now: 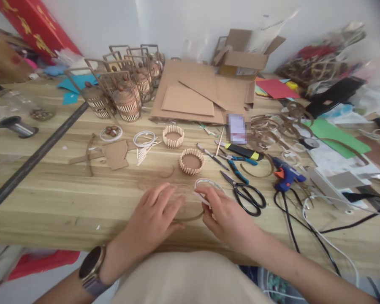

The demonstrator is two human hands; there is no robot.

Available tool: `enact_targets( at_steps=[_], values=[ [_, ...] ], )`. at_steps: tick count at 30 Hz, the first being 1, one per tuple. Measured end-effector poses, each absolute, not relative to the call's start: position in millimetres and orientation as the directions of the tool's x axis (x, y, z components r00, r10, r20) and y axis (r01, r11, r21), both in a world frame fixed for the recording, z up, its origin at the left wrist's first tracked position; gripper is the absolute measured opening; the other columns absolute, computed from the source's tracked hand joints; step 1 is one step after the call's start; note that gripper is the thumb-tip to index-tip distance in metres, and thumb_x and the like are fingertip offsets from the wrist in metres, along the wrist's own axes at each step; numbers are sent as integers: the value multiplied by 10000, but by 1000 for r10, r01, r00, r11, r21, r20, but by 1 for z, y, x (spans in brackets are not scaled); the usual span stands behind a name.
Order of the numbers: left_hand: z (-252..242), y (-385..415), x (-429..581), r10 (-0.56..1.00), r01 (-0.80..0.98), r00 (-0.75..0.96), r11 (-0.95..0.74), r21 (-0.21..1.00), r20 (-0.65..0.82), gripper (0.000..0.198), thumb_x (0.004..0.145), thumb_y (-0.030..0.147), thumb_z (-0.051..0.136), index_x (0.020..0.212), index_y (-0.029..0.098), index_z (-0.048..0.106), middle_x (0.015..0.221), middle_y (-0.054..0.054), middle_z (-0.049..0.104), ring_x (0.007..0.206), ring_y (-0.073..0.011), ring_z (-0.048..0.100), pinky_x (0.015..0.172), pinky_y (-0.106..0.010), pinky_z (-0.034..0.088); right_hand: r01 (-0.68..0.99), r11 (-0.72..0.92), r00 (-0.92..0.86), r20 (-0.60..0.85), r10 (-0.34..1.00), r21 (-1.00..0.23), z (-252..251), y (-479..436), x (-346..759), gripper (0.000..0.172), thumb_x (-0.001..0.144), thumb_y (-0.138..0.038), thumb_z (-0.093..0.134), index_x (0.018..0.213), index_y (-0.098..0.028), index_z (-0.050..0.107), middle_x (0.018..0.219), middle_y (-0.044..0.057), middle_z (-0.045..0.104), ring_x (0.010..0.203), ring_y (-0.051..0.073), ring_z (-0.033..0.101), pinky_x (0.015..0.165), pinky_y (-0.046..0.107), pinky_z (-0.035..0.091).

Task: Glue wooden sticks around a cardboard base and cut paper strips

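Observation:
My right hand (226,215) is closed around the edge of a white ring (200,182) that looks like a roll of tape. A thin brown strip (190,219) curves between my two hands, one end by my right fingers. My left hand (153,213) is low over the tabletop with its fingers apart, and I see nothing in it. Just beyond the hands stand two small round baskets, a nearer basket (191,161) and a farther basket (173,137), with light sticks around brown bases. Black-handled scissors (247,198) lie right of the white ring.
A blue glue gun (286,175) and its cords occupy the right side, near pliers (239,171) and a utility knife (243,151). Cardboard sheets (190,101) lie at the back. Finished lidded baskets (126,103) stand back left. A dark metal strip (38,156) crosses the table.

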State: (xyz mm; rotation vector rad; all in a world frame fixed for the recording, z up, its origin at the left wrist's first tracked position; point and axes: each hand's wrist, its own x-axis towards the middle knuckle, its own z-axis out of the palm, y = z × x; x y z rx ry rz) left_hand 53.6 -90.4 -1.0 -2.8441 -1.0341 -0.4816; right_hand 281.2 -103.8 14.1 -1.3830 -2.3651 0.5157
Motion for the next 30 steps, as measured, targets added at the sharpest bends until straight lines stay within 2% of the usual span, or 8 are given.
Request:
enact_targets(
  at_steps=[3,7,9,13,18,20,25,30],
  values=[
    [-14,-94,58,594,617,731,-786,48,337,429,900,461,588,1171,128,580,1258,-183,586,1163,-361,503,919,-501,472,818,479,-474,99,875,-317,0,-103,277,428,790,-26,432,1207,-107,487,949,131,689,907,274,631,757,379,527],
    [-23,-95,66,557,556,756,-824,112,345,174,975,211,468,1016,143,623,1079,-103,651,951,-239,583,828,-376,514,877,451,-452,32,891,-164,-12,-102,275,455,786,-25,480,1230,-114,513,850,100,691,839,271,632,729,373,529],
    [-28,-93,70,543,525,793,-839,143,277,208,983,153,416,975,154,624,1011,-74,659,881,-212,589,786,-347,520,884,447,-450,12,893,-137,-17,-102,275,459,791,-26,494,1240,-120,514,865,97,696,850,274,633,726,369,529],
    [-34,-88,76,609,577,789,-781,238,86,234,989,153,386,1057,152,610,949,-78,659,875,-233,593,772,-377,522,891,434,-441,-28,897,-134,-23,-101,276,431,823,-24,484,1244,-112,508,913,119,703,877,286,632,740,383,531],
    [-30,-80,80,725,652,687,-586,481,-47,241,993,162,367,1026,186,604,951,-66,688,875,-216,636,770,-350,513,902,417,-425,-62,903,-114,-23,-99,279,378,867,-46,480,1241,-96,508,909,135,696,873,299,626,733,403,530],
    [-24,-77,81,755,684,644,-499,533,-121,233,996,185,369,993,194,602,903,-52,691,826,-204,649,726,-326,506,905,412,-419,-54,907,-104,-23,-99,278,380,860,-47,497,1235,-103,513,903,128,697,854,294,626,722,395,525],
    [-10,-71,87,716,764,630,-498,411,-302,216,968,171,422,923,188,632,858,-53,627,702,-199,607,625,-313,471,912,404,-407,-51,912,-70,-24,-98,277,412,852,-50,511,1261,-89,504,897,127,702,844,299,633,714,397,515],
    [-12,-71,88,709,719,686,-626,304,-163,227,952,150,454,845,167,654,961,-95,574,914,-255,545,782,-390,481,909,395,-392,48,919,-130,-20,-94,290,386,875,-116,516,1260,-79,502,924,130,703,878,290,644,749,399,522]
  ],
)
